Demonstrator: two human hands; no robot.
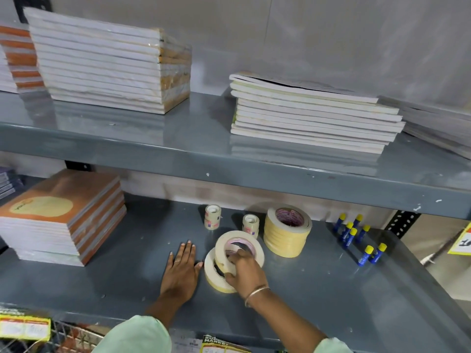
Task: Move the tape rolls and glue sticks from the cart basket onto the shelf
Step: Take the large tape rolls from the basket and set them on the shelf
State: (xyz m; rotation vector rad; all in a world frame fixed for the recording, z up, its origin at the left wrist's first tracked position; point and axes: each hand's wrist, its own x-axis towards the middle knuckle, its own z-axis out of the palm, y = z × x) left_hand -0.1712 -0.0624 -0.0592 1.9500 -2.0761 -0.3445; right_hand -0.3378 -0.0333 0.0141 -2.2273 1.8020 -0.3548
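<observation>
On the lower grey shelf (318, 296) my right hand (243, 270) grips a cream masking tape roll (238, 242), tilted up and leaning on a second roll (212, 275) that lies flat under it. My left hand (181, 268) rests flat on the shelf, fingers spread, thumb touching the flat roll. A stack of cream tape rolls (286, 231) stands just behind to the right. Two small stacks of clear tape rolls (212, 216) (251, 225) stand behind. Several blue glue sticks (353, 231) with yellow caps stand upright at the right. The wire cart basket (30, 337) shows at the bottom left.
A stack of orange-covered notebooks (58, 217) fills the lower shelf's left part. The upper shelf (204, 154) overhangs and carries white notebook stacks (107, 64) (313, 115). A perforated black upright (401, 222) and a yellow price tag (462, 243) stand at the right.
</observation>
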